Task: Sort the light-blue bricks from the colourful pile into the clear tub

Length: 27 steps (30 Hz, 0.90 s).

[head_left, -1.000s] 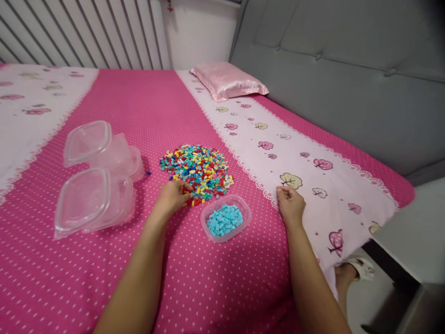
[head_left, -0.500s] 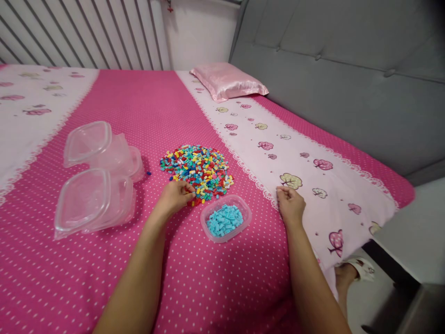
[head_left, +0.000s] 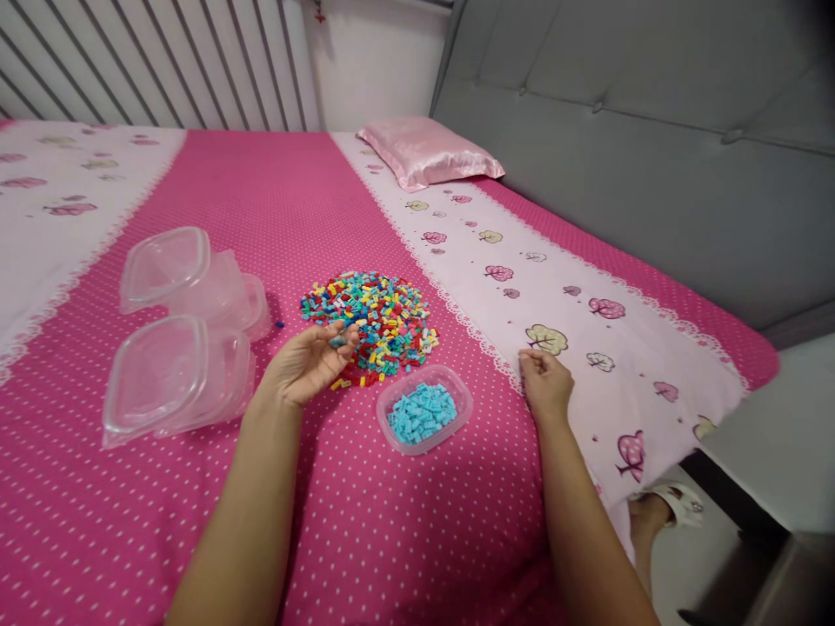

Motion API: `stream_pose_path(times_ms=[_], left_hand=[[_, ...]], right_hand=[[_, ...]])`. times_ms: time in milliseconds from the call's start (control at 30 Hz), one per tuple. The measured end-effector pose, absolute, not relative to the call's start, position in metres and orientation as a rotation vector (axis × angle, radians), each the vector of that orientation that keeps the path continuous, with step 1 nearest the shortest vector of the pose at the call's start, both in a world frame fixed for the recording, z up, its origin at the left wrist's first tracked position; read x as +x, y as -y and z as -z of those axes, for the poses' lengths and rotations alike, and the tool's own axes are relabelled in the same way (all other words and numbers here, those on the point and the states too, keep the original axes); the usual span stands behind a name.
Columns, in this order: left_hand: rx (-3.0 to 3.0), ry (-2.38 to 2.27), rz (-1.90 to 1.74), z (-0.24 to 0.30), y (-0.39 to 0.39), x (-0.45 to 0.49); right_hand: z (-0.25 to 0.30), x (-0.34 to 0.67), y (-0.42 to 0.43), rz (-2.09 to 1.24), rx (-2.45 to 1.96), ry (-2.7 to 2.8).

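Note:
My left hand (head_left: 311,361) is turned palm up at the near left side of a heap of small multicoloured toy bricks (head_left: 384,317). Its fingertips pinch a small blue-green toy brick (head_left: 337,341). To the right of that hand, a clear plastic tub (head_left: 462,414) holds many light-blue toy bricks (head_left: 423,413). My right hand (head_left: 546,382) rests on the pale printed band of the bedspread, right of the tub. Its fingers are curled closed, and whatever they hold, if anything, is hidden.
Two nested groups of clear plastic containers (head_left: 156,374) lie on their sides at the left. One dark-blue brick (head_left: 280,324) sits apart near them. A pink satin pillow (head_left: 430,152) lies at the back, by the grey headboard (head_left: 619,130). Pink dotted bedspread (head_left: 384,530) covers the bed.
My left hand has drawn back slightly left from the heap and rolled palm up, with a blue-green toy brick now visible in its fingers. My right hand has not moved.

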<state>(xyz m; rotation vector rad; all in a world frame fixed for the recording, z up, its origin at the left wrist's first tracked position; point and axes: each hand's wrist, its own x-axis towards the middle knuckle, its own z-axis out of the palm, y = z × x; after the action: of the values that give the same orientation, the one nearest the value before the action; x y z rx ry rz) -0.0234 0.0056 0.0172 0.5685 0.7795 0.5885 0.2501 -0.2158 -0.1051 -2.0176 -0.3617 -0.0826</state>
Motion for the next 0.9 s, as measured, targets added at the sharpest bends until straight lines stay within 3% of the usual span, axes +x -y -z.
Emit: stream_pose_path(times_ms=[133, 267, 467, 900], left_hand=[[0.774, -0.843, -0.633, -0.009, -0.005, -0.022], [1.345, -1.041, -0.659, 0.012, -0.006, -0.018], [2.179, -1.323, -0.290, 0.030, -0.006, -0.014], [2.445, -1.444, -0.029, 0.017, 0.004, -0.009]], right_hand=[[0.104, 0.250, 0.216, 0.089, -2.017, 0.372], [0.103, 0.249, 0.215, 0.092, -2.012, 0.376], [0.101, 0.248, 0.215, 0.085, -2.010, 0.367], [0.103, 0.249, 0.215, 0.083, -2.019, 0.366]])
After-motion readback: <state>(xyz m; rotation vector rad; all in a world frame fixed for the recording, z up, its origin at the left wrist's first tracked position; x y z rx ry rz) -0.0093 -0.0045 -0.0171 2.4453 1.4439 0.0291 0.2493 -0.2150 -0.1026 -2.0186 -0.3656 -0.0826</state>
